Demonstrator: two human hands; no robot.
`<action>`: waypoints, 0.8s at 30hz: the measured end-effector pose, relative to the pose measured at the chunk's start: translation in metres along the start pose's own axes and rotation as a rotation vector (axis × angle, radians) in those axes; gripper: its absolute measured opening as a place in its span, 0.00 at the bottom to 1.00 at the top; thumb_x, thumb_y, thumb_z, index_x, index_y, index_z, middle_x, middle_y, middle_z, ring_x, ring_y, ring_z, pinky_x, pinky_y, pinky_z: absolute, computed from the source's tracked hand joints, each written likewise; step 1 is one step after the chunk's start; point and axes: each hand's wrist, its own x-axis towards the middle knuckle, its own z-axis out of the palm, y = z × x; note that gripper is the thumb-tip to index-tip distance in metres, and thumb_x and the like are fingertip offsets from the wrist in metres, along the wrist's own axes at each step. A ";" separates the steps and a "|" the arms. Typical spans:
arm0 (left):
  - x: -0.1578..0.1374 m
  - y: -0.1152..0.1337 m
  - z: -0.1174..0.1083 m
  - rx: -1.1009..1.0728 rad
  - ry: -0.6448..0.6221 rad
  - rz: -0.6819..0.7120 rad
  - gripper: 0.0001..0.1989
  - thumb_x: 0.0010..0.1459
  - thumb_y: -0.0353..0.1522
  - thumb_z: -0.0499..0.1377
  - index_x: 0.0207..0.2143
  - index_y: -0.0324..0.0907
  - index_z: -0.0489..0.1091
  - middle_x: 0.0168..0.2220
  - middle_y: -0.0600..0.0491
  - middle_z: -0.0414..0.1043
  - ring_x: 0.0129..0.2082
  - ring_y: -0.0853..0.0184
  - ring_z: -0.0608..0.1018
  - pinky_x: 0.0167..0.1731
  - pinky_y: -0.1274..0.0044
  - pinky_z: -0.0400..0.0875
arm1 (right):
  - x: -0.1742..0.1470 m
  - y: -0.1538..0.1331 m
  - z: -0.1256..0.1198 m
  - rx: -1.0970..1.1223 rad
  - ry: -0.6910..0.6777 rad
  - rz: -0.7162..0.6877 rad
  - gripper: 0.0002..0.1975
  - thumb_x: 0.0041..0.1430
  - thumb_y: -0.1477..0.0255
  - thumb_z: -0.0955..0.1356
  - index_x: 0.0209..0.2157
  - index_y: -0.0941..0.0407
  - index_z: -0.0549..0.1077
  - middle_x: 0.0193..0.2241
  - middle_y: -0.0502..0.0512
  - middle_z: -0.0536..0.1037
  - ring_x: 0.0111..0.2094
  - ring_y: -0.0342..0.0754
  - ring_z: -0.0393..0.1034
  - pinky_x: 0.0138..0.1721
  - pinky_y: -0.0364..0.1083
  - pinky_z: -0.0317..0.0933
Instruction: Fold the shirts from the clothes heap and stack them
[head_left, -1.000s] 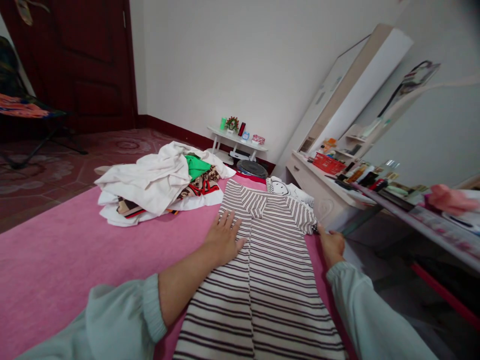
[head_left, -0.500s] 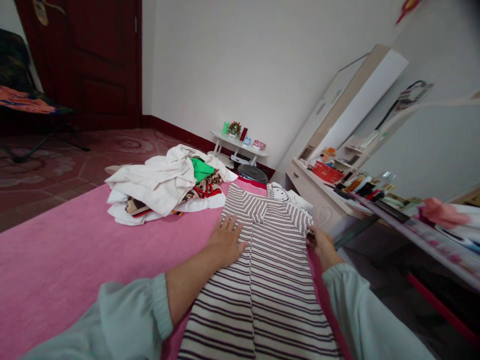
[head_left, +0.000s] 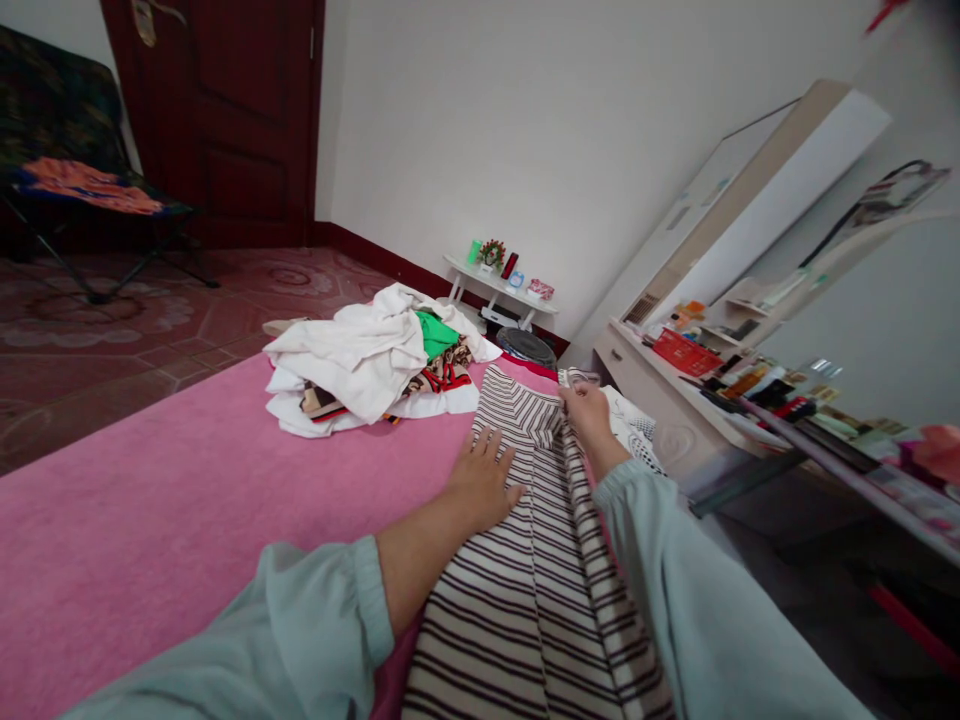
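A black-and-white striped garment (head_left: 510, 570) lies lengthwise on the pink bed cover (head_left: 225, 540). My left hand (head_left: 481, 482) rests flat on its left half, fingers spread. My right hand (head_left: 589, 415) is closed on the garment's right shoulder edge, lifting that side and folding it in toward the middle. The right side is partly turned over along its length. Beyond my right hand lies a white garment with black print (head_left: 628, 420), partly covered by that hand and arm.
A heap of white clothes (head_left: 360, 355) with a green piece (head_left: 436, 335) lies on the bed's far left. At right stands a dressing table (head_left: 660, 385) with a red basket (head_left: 686, 352) and bottles. A low white shelf (head_left: 495, 285) is by the wall; a folding chair (head_left: 90, 190) stands left.
My right hand has carried the striped garment's right edge up and leftward toward its middle. My left hand stays flat on the garment. The view has shifted slightly left.
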 end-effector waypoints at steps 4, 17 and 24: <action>0.000 -0.001 -0.001 -0.001 -0.013 0.000 0.34 0.62 0.50 0.45 0.63 0.40 0.57 0.67 0.43 0.47 0.67 0.53 0.48 0.63 0.59 0.40 | -0.027 -0.022 0.047 -0.052 -0.330 -0.001 0.12 0.51 0.62 0.65 0.30 0.56 0.73 0.33 0.53 0.77 0.41 0.52 0.70 0.47 0.50 0.61; 0.002 0.000 0.002 0.007 -0.046 0.000 0.33 0.62 0.49 0.45 0.63 0.41 0.56 0.67 0.44 0.47 0.67 0.53 0.48 0.63 0.60 0.40 | -0.162 0.024 -0.096 0.034 -0.466 0.029 0.18 0.49 0.59 0.68 0.38 0.58 0.72 0.32 0.55 0.76 0.34 0.50 0.69 0.39 0.48 0.63; 0.000 0.002 0.003 0.071 -0.023 0.021 0.32 0.63 0.48 0.45 0.63 0.40 0.57 0.66 0.42 0.48 0.66 0.53 0.49 0.63 0.60 0.41 | -0.277 0.024 -0.152 0.025 -0.603 0.218 0.15 0.43 0.63 0.73 0.34 0.53 0.74 0.28 0.51 0.76 0.32 0.52 0.70 0.36 0.48 0.64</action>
